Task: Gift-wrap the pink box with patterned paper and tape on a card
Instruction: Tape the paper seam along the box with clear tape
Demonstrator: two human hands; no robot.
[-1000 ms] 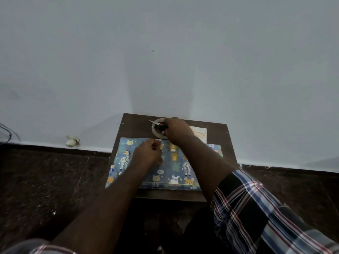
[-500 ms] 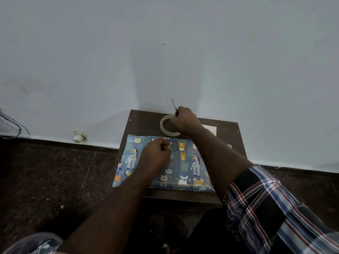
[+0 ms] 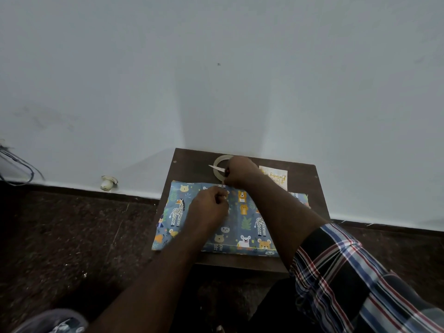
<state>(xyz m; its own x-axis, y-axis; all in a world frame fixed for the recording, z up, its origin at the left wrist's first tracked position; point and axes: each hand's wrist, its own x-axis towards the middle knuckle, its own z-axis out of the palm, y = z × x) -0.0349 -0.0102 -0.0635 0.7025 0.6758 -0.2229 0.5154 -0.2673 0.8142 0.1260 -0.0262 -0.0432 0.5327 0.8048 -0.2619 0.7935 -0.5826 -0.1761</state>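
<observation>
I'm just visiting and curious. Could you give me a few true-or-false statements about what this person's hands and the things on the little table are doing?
1. The right hand holds scissors over the tape roll. True.
2. The left hand is on the floor. False: it rests on the patterned paper.
3. The card lies beyond the paper, near the wall. True.
4. The paper is plain red. False: blue with animals.

A person's 2 bare forearms extend from rolled sleeves. The right sleeve [image 3: 348, 280] is a plaid shirt in dark navy, blue, white and red stripes, cuffed near the elbow. At the lower left corner, the left sleeve [image 3: 55, 322] shows only a blurred grey-and-white fold.
</observation>
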